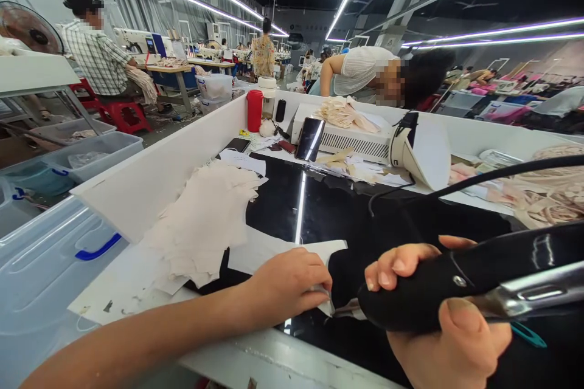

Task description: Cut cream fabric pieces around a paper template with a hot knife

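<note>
My right hand (456, 322) is wrapped round a glossy black hand-held electric tool (424, 292) with a silver metal lever along its side. Its exact kind I cannot make out. A narrow metal tip (349, 310) points left from it, close to my left fingers. My left hand (292, 282) is closed, thumb against fingers, on the edge of a white sheet (260, 249) lying on the black tabletop (283, 200). Whether the sheet is paper or cloth is unclear. Beside my left forearm lies a loose pile of pale pink cloth pieces (205, 213).
A phone (310, 140) leans on a white vented box (356, 140) at the back, near a red cup (254, 110). A black cable (506, 169) arches at right. White walls edge the table; a clear plastic bin (41, 279) stands left. A co-worker (365, 73) bends behind it.
</note>
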`<state>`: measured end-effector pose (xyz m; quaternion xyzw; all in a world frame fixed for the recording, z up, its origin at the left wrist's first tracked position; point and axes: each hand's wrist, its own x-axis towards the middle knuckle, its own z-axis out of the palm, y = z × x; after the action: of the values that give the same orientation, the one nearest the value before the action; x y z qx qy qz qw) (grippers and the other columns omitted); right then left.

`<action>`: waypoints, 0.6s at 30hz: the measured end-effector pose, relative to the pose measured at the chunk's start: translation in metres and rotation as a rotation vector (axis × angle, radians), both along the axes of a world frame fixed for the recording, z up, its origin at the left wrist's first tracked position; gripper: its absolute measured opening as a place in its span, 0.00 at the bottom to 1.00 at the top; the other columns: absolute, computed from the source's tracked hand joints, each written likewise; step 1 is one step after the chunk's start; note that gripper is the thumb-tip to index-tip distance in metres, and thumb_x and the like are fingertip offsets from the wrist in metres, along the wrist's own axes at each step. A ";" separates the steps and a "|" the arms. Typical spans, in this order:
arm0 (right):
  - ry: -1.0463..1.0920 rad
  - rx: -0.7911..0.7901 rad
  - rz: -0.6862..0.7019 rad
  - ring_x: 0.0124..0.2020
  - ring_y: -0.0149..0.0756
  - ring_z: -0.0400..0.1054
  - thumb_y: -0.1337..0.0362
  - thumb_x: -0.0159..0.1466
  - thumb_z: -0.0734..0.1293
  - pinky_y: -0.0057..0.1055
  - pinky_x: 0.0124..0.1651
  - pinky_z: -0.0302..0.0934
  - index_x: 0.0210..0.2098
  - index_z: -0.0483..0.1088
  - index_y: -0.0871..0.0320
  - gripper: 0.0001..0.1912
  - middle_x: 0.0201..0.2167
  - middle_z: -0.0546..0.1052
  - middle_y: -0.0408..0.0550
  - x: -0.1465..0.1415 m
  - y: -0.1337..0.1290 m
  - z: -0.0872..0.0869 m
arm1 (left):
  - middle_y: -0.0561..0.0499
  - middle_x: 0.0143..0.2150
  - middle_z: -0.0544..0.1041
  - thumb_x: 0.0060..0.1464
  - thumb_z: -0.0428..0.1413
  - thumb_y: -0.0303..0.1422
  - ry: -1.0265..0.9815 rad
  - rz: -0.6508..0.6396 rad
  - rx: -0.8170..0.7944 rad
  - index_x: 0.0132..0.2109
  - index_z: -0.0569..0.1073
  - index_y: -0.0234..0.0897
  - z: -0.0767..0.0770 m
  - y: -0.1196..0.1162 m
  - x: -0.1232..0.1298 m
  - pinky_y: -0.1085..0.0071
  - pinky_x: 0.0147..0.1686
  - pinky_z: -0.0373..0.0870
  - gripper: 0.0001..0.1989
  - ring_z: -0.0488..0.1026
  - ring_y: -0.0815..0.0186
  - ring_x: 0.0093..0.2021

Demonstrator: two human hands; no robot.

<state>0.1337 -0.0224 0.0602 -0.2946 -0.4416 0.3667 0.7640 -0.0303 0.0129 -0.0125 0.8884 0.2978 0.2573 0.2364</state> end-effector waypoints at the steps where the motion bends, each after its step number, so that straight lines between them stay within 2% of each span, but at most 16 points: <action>1: 0.000 0.002 -0.003 0.21 0.35 0.65 0.52 0.52 0.82 0.31 0.20 0.66 0.45 0.71 0.51 0.27 0.25 0.73 0.39 0.000 0.000 0.000 | 0.52 0.41 0.78 0.62 0.65 0.26 0.010 0.006 0.007 0.41 0.76 0.37 0.000 -0.001 0.000 0.70 0.49 0.69 0.04 0.74 0.64 0.44; 6: 0.002 0.002 -0.009 0.21 0.35 0.65 0.52 0.52 0.82 0.31 0.20 0.66 0.46 0.71 0.51 0.27 0.25 0.73 0.40 0.001 0.000 -0.002 | 0.51 0.44 0.78 0.65 0.62 0.27 0.071 0.024 0.096 0.45 0.76 0.37 0.002 -0.004 0.000 0.69 0.48 0.70 0.02 0.75 0.62 0.45; 10: 0.001 0.004 -0.003 0.22 0.35 0.65 0.52 0.53 0.82 0.31 0.21 0.67 0.46 0.71 0.51 0.27 0.25 0.73 0.40 0.002 -0.001 -0.003 | 0.49 0.48 0.77 0.68 0.60 0.28 0.053 0.010 0.233 0.44 0.76 0.36 0.000 -0.006 0.000 0.69 0.51 0.71 0.00 0.75 0.62 0.48; 14: 0.001 0.011 -0.004 0.21 0.35 0.65 0.52 0.53 0.82 0.31 0.21 0.66 0.46 0.71 0.51 0.27 0.25 0.73 0.39 0.001 -0.001 -0.002 | 0.50 0.44 0.78 0.69 0.57 0.25 0.066 -0.070 0.362 0.41 0.75 0.35 -0.003 -0.006 -0.001 0.69 0.50 0.69 0.05 0.74 0.64 0.44; 18: 0.006 -0.001 0.002 0.21 0.35 0.65 0.53 0.53 0.82 0.31 0.21 0.66 0.45 0.71 0.51 0.26 0.25 0.73 0.39 0.000 0.000 -0.001 | 0.51 0.40 0.78 0.68 0.56 0.21 0.130 -0.149 0.385 0.42 0.75 0.33 0.000 -0.004 -0.003 0.68 0.47 0.69 0.06 0.74 0.64 0.44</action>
<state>0.1341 -0.0225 0.0588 -0.2936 -0.4393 0.3686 0.7648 -0.0331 0.0084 -0.0121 0.9514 0.1912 0.2334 0.0612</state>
